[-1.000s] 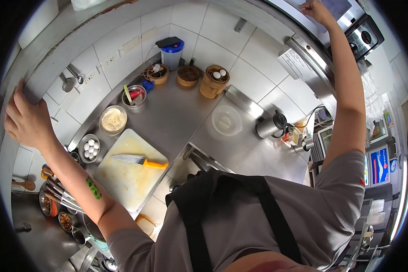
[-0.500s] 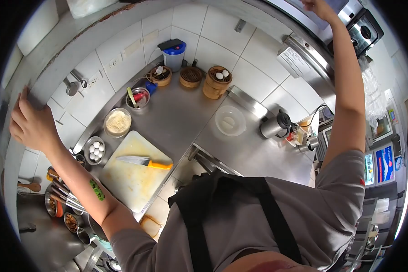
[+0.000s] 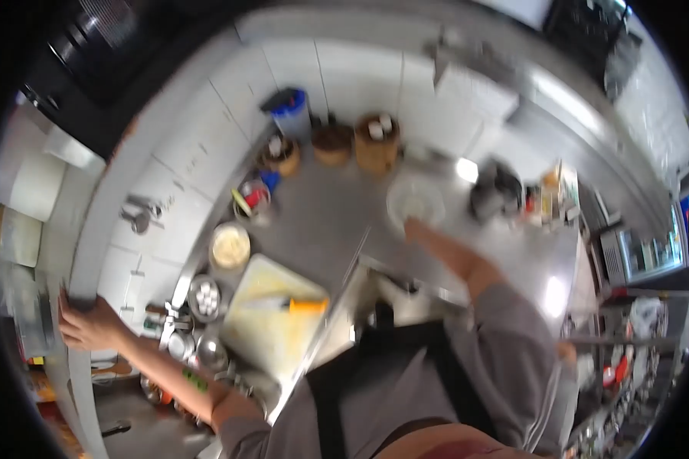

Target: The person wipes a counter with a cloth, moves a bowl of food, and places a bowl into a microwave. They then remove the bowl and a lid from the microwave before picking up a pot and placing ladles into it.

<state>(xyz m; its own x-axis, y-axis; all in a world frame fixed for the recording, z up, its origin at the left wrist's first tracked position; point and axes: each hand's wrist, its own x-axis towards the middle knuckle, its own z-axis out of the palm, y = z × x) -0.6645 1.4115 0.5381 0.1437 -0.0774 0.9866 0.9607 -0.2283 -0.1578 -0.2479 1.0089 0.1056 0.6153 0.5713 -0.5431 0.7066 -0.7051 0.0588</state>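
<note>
My left hand (image 3: 92, 326) rests on the edge of the raised ledge (image 3: 86, 252) at the left, its fingers stretched out and apart. My right hand (image 3: 416, 229) is at the near rim of a pale, translucent bowl (image 3: 436, 200) on the steel counter. Motion blurs its fingers, so whether they grip the rim does not show. Something whitish lies in the bowl. Between my arms, a white cutting board (image 3: 272, 329) carries a knife with a yellow handle (image 3: 308, 305).
Bowls of pale powder (image 3: 230, 245) and of white eggs (image 3: 205, 297) stand left of the board. Bamboo steamers (image 3: 377, 149) line the back wall, near a blue-lidded container (image 3: 291, 115). A metal jug (image 3: 496, 190) stands right of the bowl.
My right hand has come down from high at the upper right to the bowl. My left hand still touches the ledge. The whole view has shifted and blurred.
</note>
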